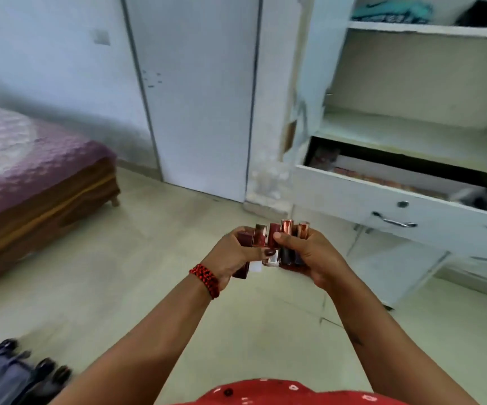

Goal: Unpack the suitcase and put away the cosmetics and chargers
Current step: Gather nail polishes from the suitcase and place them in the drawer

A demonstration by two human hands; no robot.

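Both hands meet at chest height over the pale floor point(154, 258), sharing a bundle of lipstick tubes point(271, 244). Her left hand point(233, 255), with a red-and-black braided band point(205, 279) at the wrist, is curled closed around the dark red and rose-gold tubes on that side, thumb laid across their fronts. Her right hand point(312, 258) is closed on the tubes on the other side, thumb pressed against a dark tube near the middle. About 5 caps stand up above the fingers, 2 of them shiny copper; the exact count lower down is hard to read.

Ahead and to the right stands a white cupboard point(303, 83) with open shelves; folded clothes point(391, 11) lie on the top shelf. Below the shelves a drawer point(353, 194) is pulled out, with some blurred items inside and a metal handle point(394, 220) on its front. A bed point(32, 171) with a purple cover sits at the left. A dark blue suitcase point(0, 375) shows at the bottom-left corner, well apart from the hands.
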